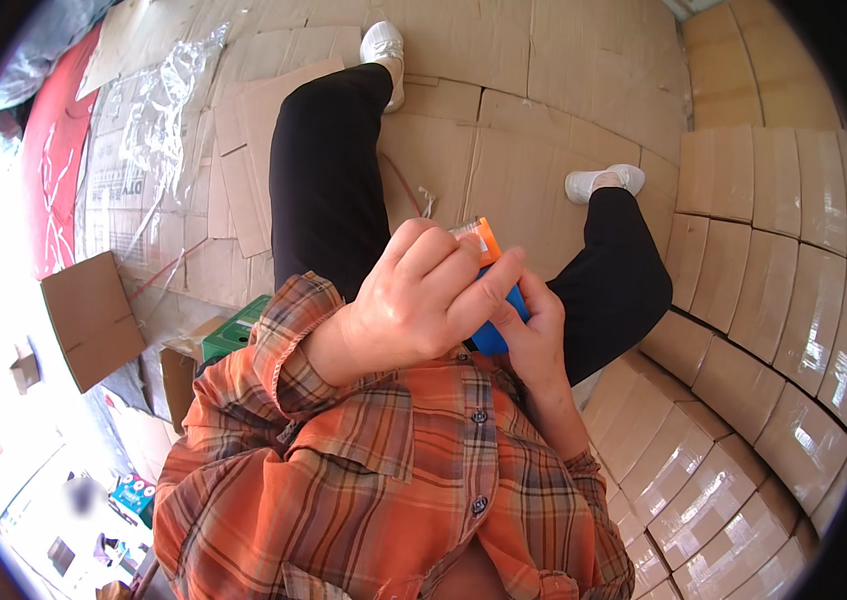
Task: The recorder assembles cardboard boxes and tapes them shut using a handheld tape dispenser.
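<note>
In front of my lap I hold a small blue-and-orange object (pixel 490 339) in both hands. Its orange end, with a bit of clear plastic and a pale label, sticks up past my fingers, and the blue body shows lower down. My right hand (pixel 541 335) grips the blue body from the right side. Closed, with curled fingers, my left hand (pixel 418 290) presses against the object near its orange end. These fingers cover much of it, so its exact kind cannot be made out.
Flattened cardboard (pixel 514 60) covers the floor beyond my feet. Stacked, taped cartons (pixel 734 310) rise along the right. At the left are an upright cardboard flap (pixel 94 320), a green box (pixel 236 328), clear plastic wrap (pixel 179 110) and a red sheet (pixel 59 150).
</note>
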A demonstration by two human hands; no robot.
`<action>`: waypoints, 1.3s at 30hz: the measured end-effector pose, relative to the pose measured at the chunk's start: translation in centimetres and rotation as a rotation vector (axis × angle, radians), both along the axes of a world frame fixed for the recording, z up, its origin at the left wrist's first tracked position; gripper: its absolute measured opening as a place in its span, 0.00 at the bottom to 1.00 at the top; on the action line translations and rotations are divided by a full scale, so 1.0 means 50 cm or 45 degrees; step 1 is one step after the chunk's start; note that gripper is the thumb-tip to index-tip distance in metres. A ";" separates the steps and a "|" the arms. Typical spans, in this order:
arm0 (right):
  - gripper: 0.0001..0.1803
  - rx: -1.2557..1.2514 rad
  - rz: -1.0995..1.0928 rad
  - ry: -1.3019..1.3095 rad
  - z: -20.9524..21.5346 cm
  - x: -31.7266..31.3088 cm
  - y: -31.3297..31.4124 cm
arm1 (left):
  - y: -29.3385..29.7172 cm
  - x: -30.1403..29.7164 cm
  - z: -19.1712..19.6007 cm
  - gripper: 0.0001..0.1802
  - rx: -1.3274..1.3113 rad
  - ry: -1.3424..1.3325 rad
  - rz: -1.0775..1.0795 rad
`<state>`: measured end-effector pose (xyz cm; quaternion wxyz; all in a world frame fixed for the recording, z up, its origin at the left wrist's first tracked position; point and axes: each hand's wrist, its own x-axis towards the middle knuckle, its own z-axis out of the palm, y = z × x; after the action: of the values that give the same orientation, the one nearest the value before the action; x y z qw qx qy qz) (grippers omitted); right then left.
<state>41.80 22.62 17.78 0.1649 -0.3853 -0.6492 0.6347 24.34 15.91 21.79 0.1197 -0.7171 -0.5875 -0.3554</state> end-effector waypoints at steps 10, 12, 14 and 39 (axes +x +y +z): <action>0.24 -0.284 -0.125 0.066 -0.004 -0.004 0.012 | -0.010 0.012 0.008 0.22 0.011 0.014 -0.261; 0.23 -0.499 -0.180 -0.004 -0.004 -0.012 0.011 | -0.039 0.063 0.052 0.11 0.162 0.029 -0.701; 0.21 -0.150 -0.157 -0.085 0.002 -0.025 0.023 | -0.015 0.038 0.069 0.11 0.079 -0.132 -0.520; 0.24 -0.230 -0.236 0.014 -0.089 0.067 0.111 | -0.805 -0.416 -0.292 0.23 -0.888 -1.230 1.909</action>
<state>45.17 28.18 13.31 0.1911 -0.4535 -0.5502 0.6746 3.56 -24.33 7.20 -0.1595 0.0746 -0.9524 -0.2488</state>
